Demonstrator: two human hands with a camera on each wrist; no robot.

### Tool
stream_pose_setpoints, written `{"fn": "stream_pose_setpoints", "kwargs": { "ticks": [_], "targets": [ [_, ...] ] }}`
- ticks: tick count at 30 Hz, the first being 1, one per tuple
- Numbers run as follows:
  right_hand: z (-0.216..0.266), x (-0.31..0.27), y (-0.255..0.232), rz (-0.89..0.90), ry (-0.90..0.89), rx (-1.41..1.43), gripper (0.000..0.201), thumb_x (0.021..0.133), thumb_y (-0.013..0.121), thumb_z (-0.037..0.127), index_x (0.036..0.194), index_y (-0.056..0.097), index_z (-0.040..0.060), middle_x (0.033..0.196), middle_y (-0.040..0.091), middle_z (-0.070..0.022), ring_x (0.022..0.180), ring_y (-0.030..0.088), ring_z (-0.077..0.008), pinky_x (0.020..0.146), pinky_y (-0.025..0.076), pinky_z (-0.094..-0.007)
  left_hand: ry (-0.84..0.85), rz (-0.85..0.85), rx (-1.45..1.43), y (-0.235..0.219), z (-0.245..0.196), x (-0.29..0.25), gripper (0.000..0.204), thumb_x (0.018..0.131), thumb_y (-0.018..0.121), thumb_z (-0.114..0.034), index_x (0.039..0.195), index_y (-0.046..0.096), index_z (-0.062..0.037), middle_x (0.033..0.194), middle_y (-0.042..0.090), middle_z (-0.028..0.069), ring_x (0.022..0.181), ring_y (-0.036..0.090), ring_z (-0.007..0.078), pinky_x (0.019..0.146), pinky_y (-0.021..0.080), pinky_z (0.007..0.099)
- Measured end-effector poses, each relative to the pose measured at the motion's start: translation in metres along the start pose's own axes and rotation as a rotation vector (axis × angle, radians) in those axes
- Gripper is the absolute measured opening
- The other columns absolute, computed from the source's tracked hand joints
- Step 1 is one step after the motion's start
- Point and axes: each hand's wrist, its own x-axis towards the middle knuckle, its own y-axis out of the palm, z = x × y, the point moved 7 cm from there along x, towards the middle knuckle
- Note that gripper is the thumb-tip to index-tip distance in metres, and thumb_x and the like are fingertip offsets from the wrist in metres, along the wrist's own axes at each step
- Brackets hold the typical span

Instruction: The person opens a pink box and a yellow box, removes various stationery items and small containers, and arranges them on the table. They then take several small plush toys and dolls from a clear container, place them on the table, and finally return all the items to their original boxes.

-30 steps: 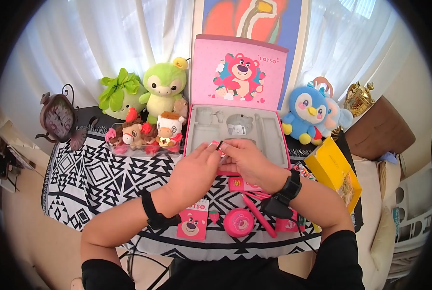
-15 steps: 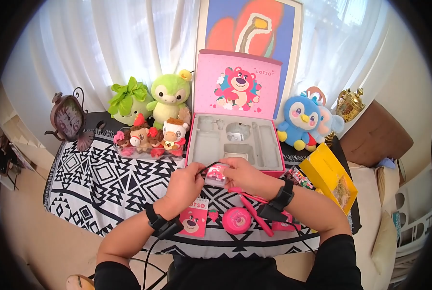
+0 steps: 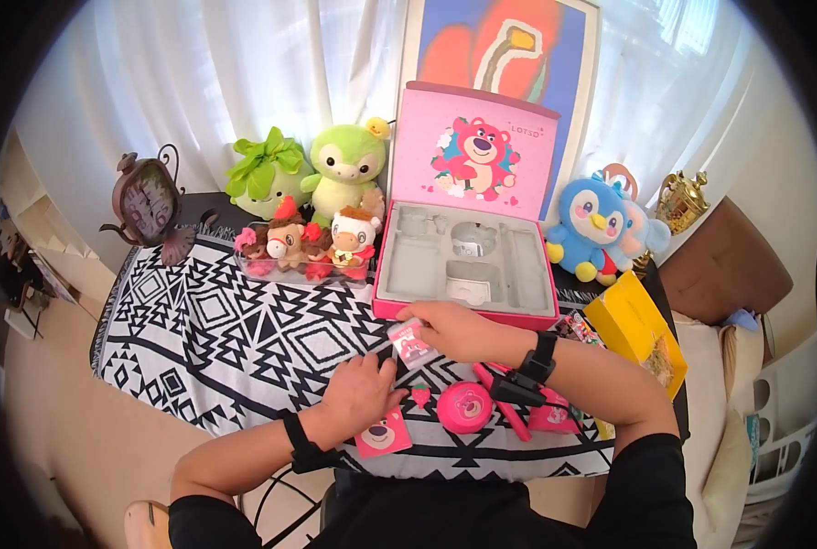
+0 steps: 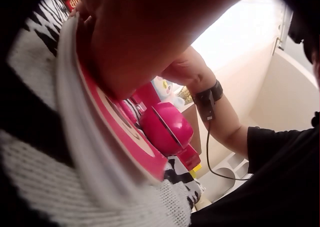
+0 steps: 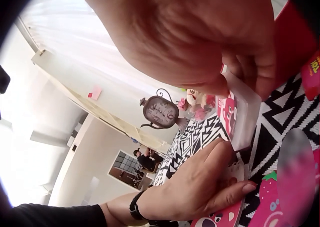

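My right hand (image 3: 456, 331) pinches a small clear plastic case (image 3: 412, 344) in front of the open pink box (image 3: 509, 314). A pink-and-white card with a bear shows inside it, tilted upright in the right wrist view. Lower left, my left hand (image 3: 363, 395) grips the upper part of a pink bear notepad (image 3: 386, 434), thumb along its right edge. The notepad's white page edges (image 4: 82, 117) look blurred in the left wrist view. Between the hands lies a strawberry-shaped piece (image 3: 420, 395), beside a round pink bear case (image 3: 464, 408).
Pink stick-like items (image 3: 509, 412) and a pink packet (image 3: 553, 416) lie under my right forearm. The box holds a grey moulded tray (image 3: 408, 265). Plush toys (image 3: 346, 174), a clock (image 3: 149, 209) and a yellow box (image 3: 633, 325) stand around the patterned cloth (image 3: 198, 320).
My left hand has let go of a dark cord at the clear case and moved down onto the notepad, which has turned slightly. My right hand keeps the case. The head view has shifted.
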Motion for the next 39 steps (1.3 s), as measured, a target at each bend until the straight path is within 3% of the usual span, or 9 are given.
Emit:
{"fn": "stream_pose_setpoints", "kwargs": {
  "ticks": [2, 7, 12, 14, 23, 28, 30, 36, 39],
  "targets": [
    [0.019, 0.012, -0.004, -0.114, -0.176, 0.0, 0.036, 0.098, 0.056, 0.008, 0.134, 0.057, 0.0023, 0.1, 0.067, -0.0159, 0.089, 0.066, -0.0256, 0.081, 0.051, -0.0381, -0.138, 0.086, -0.114, 0.008, 0.016, -0.006, 0.046, 0.09, 0.071, -0.046, 0.106, 0.062, -0.0037, 0.092, 0.062, 0.0174, 0.08, 0.067, 0.0356, 0.068, 0.055, 0.0463],
    [-0.018, 0.032, 0.037, 0.167, -0.134, -0.141, 0.047, 0.095, 0.059, 0.007, 0.14, 0.052, -0.002, 0.121, 0.062, -0.0239, 0.116, 0.061, -0.0381, 0.101, 0.049, -0.0432, -0.195, 0.152, -0.104, -0.002, 0.059, -0.012, 0.045, 0.093, 0.067, -0.045, 0.099, 0.059, -0.0019, 0.085, 0.066, 0.0186, 0.075, 0.068, 0.0386, 0.066, 0.056, 0.0478],
    [0.012, 0.012, 0.03, 0.162, -0.073, -0.357, 0.062, 0.09, 0.071, 0.016, 0.142, 0.047, -0.0067, 0.133, 0.054, -0.0256, 0.122, 0.056, -0.0421, 0.103, 0.048, -0.044, -0.041, 0.028, -0.092, -0.022, 0.062, -0.011, 0.036, 0.089, 0.073, -0.033, 0.106, 0.062, -0.0025, 0.093, 0.063, 0.0161, 0.087, 0.065, 0.0354, 0.077, 0.054, 0.0438],
    [0.018, 0.009, 0.032, 0.152, -0.185, -0.53, 0.057, 0.086, 0.075, 0.017, 0.135, 0.053, -0.0027, 0.127, 0.055, -0.0228, 0.118, 0.057, -0.0392, 0.101, 0.048, -0.0449, 0.001, -0.008, -0.115, -0.025, 0.055, -0.008, 0.034, 0.087, 0.074, -0.027, 0.107, 0.063, -0.0023, 0.096, 0.062, 0.0153, 0.09, 0.064, 0.0346, 0.08, 0.053, 0.0431],
    [0.036, -0.005, 0.012, 0.131, -0.497, -0.514, 0.016, 0.082, 0.063, 0.007, 0.098, 0.061, 0.0033, 0.098, 0.061, -0.0122, 0.099, 0.06, -0.0346, 0.085, 0.051, -0.0441, 0.188, -0.218, -0.321, -0.039, 0.037, 0.015, 0.025, 0.079, 0.068, -0.001, 0.103, 0.068, 0.0017, 0.102, 0.062, 0.0137, 0.098, 0.061, 0.0336, 0.086, 0.052, 0.0417],
    [0.031, -0.024, 0.012, 0.213, -0.49, -0.6, 0.01, 0.083, 0.064, 0.009, 0.091, 0.065, 0.003, 0.094, 0.063, -0.012, 0.097, 0.062, -0.033, 0.083, 0.053, -0.0434, 0.232, -0.136, -0.333, -0.026, 0.031, 0.025, 0.021, 0.081, 0.072, -0.005, 0.102, 0.07, -0.0005, 0.1, 0.063, 0.0129, 0.093, 0.061, 0.0322, 0.081, 0.053, 0.0404],
    [0.027, -0.029, 0.014, 0.255, -0.474, -0.63, 0.01, 0.083, 0.065, 0.011, 0.088, 0.067, 0.0023, 0.095, 0.065, -0.0133, 0.098, 0.063, -0.0336, 0.084, 0.054, -0.0438, 0.126, -0.059, -0.262, -0.015, 0.034, 0.028, 0.017, 0.082, 0.072, -0.008, 0.098, 0.072, -0.0012, 0.095, 0.062, 0.0124, 0.091, 0.061, 0.0319, 0.079, 0.053, 0.0406],
    [0.029, -0.019, 0.016, 0.304, -0.433, -0.542, 0.029, 0.084, 0.073, 0.033, 0.088, 0.072, 0.0035, 0.092, 0.067, -0.0136, 0.091, 0.064, -0.0338, 0.079, 0.054, -0.0456, 0.078, -0.064, -0.22, -0.012, 0.032, 0.027, 0.016, 0.083, 0.071, -0.008, 0.098, 0.072, -0.0009, 0.09, 0.064, 0.0134, 0.088, 0.064, 0.0333, 0.077, 0.054, 0.0419],
    [0.025, -0.007, 0.026, 0.509, -0.218, -0.532, 0.028, 0.088, 0.07, 0.03, 0.091, 0.072, 0.0025, 0.088, 0.068, -0.0165, 0.087, 0.067, -0.0364, 0.077, 0.054, -0.0487, 0.068, -0.067, -0.27, -0.013, 0.035, 0.024, 0.018, 0.083, 0.07, -0.007, 0.099, 0.072, -0.0008, 0.091, 0.065, 0.014, 0.087, 0.065, 0.0339, 0.078, 0.055, 0.0427]
  ]
}}
